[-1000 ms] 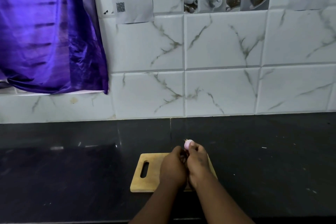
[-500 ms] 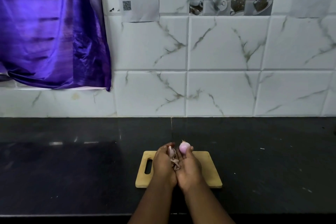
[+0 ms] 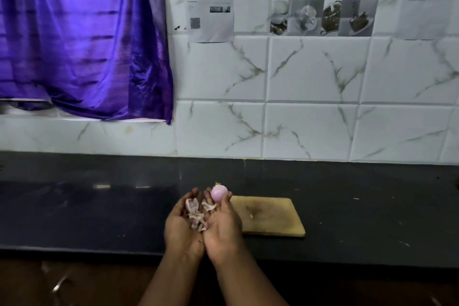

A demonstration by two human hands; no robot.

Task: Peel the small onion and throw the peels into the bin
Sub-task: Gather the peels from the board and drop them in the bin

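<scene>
A small pink peeled onion [image 3: 218, 193] sits pinched at the fingertips of my right hand [image 3: 223, 228]. My left hand [image 3: 182, 227] is cupped palm up right beside it, and a loose heap of dry, pale onion peels [image 3: 196, 213] lies between the two palms, mostly in the left one. Both hands hover above the dark counter, just left of the wooden cutting board [image 3: 270, 216]. No bin is in view.
The black counter [image 3: 99, 211] runs across the view, backed by a white marble-tiled wall [image 3: 310, 126]. A purple curtain [image 3: 82, 40] hangs at upper left. Papers [image 3: 210, 2] are stuck on the wall. The brown floor [image 3: 74, 283] shows below the counter's front edge.
My hands have shifted left off the cutting board and opened upward, so the peels now show in the cupped palms. The view has swung so the board lies to the right.
</scene>
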